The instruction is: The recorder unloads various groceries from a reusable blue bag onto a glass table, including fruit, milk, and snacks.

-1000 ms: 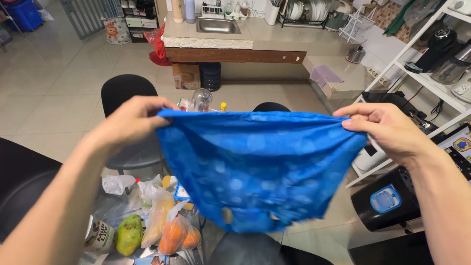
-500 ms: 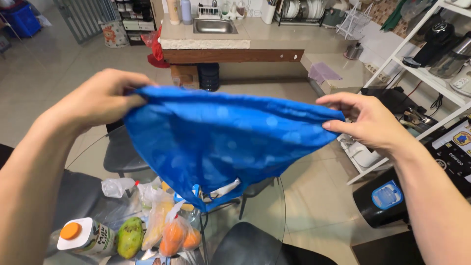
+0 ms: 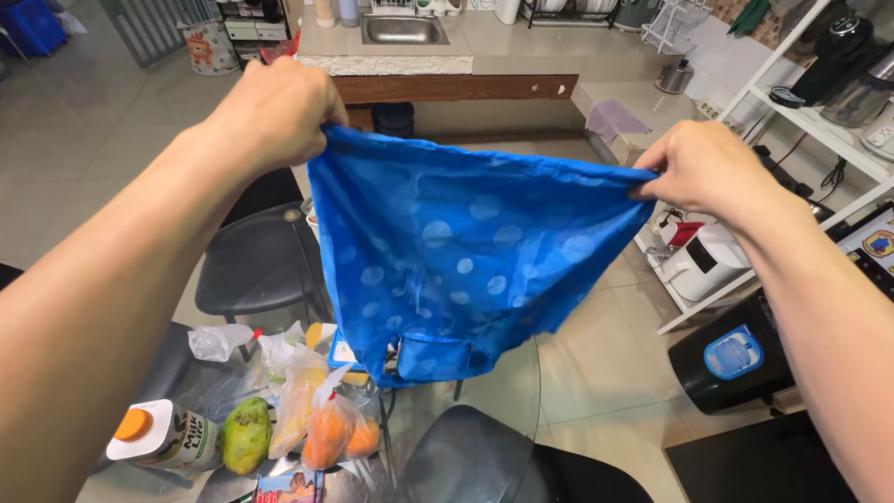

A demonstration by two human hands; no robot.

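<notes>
Leftmost, on the glass table (image 3: 484,391), stands a white carton with an orange cap (image 3: 160,436); just beside it lies a green mango (image 3: 246,434), and next to that a clear plastic bag of oranges (image 3: 337,430), with a crumpled clear bag (image 3: 216,341) behind them. Above these, the left hand (image 3: 272,114) is clenched on the left top edge of a blue fabric bag with pale dots (image 3: 466,251), the cloth gathered inside the fist. The bag hangs stretched between the two hands, held up in the air over the table, its lower end drooping to a small folded pocket just above the glass. A black chair (image 3: 256,265) stands behind the bag on the left; another dark seat (image 3: 475,461) shows under the glass below it. At the right, the right hand (image 3: 710,169) pinches the bag's other top edge between thumb and fingers. Farther right, a white shelf unit (image 3: 792,116) carries kitchen appliances, and a black bin (image 3: 736,359) stands on the tiled floor. A counter with a sink (image 3: 402,30) runs along the background.
</notes>
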